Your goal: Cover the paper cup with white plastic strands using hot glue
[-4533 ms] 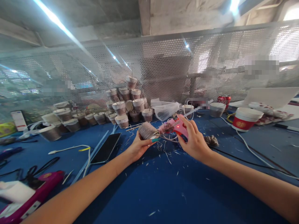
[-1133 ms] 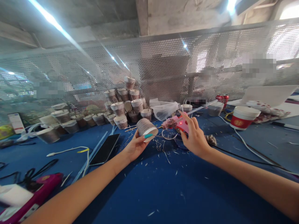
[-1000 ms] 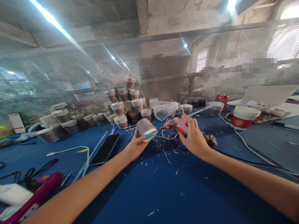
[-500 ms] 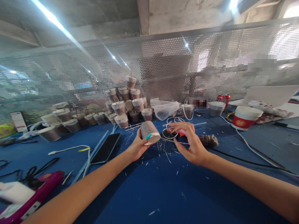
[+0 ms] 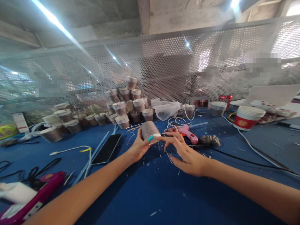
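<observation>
My left hand (image 5: 138, 147) is closed round a paper cup (image 5: 150, 129) wrapped in grey-brown yarn, held tilted on its side above the table. The cup's white end faces toward me and to the right. My right hand (image 5: 184, 154) is open beside it, fingers spread, the index finger reaching the cup's white end. Whether a strand of yarn runs between its fingers I cannot make out. Just behind the right hand lies a pink glue gun (image 5: 191, 135). A grey ball of yarn (image 5: 210, 140) sits to the right of it.
Stacked wrapped cups (image 5: 119, 108) with handles stand behind. A phone (image 5: 107, 149) and a purple power strip (image 5: 47, 187) lie left. Red-and-white paper cups (image 5: 248, 118) stand right. White cord loops (image 5: 174, 122), cables and scraps cover parts of the blue table (image 5: 140, 200).
My right hand has moved left and slightly down, its index finger now at the cup, uncovering more of the pink glue gun. The left hand keeps the cup nearly in place.
</observation>
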Available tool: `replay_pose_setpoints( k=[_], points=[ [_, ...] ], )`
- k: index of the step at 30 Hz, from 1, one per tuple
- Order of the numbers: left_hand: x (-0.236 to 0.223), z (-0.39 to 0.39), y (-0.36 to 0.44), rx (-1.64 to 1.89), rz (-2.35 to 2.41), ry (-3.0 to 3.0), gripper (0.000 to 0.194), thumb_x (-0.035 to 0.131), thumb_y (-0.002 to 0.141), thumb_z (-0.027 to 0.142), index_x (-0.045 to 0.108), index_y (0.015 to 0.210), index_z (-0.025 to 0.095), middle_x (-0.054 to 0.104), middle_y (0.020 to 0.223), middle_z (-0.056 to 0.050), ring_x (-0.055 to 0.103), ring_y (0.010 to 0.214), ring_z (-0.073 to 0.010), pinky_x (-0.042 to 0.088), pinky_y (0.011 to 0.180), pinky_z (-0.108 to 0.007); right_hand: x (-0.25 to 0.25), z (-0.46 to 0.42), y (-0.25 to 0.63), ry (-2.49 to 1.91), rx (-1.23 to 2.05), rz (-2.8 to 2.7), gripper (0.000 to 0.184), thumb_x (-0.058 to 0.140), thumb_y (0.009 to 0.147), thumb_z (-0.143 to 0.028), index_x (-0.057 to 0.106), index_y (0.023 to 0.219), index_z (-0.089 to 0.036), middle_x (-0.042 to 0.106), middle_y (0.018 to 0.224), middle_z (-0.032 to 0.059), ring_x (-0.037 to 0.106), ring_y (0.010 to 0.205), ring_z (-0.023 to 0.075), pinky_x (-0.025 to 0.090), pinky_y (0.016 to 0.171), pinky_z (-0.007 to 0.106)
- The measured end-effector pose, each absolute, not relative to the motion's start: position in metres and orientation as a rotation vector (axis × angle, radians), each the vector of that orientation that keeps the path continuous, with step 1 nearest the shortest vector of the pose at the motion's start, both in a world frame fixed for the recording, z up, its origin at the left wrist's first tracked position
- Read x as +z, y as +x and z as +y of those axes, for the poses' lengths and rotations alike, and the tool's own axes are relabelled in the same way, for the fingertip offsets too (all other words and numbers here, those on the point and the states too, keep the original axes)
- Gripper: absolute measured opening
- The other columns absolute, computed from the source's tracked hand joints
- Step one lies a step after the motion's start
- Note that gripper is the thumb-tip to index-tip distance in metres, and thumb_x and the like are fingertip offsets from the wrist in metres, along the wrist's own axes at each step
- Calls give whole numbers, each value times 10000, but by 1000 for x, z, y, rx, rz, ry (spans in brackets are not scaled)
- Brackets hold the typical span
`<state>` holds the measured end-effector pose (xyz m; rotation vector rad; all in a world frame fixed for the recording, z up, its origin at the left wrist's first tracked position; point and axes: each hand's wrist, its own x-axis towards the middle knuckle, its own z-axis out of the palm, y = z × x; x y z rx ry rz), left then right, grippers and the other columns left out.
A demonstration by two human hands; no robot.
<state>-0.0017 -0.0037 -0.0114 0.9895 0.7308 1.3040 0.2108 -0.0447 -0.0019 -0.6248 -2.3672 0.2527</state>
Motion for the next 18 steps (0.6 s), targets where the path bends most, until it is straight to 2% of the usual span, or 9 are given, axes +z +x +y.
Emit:
replay_pose_setpoints(
  k=[4, 13, 18],
  points=[
    [-10, -5, -2, 1277, 762, 1014, 997, 895, 404, 170, 390, 1254, 300, 595, 1082, -63, 613, 975, -238, 463, 892, -389, -3, -45, 210, -662, 280, -2353, 403, 437, 768, -52, 354, 1111, -247, 518, 1232, 97, 311, 1312, 259, 313, 1045, 609],
    [-7, -7, -1, 1270, 774, 1016, 968, 851, 442, 75, 402, 1264, 319, 590, 1092, -55, 600, 991, -237, 472, 880, -362, -5, -39, 211, -693, 327, -2263, 379, 437, 723, -35, 384, 1033, -247, 515, 1246, 78, 407, 1193, 240, 337, 1046, 559],
    [-9, -5, -3, 1292, 774, 1013, 934, 837, 451, 49, 421, 1249, 296, 589, 1111, -67, 590, 1029, -256, 463, 908, -380, -7, -36, 212, -724, 318, -2177, 356, 438, 694, -55, 432, 991, -251, 569, 1108, 64, 435, 1162, 249, 362, 1006, 558]
  ],
)
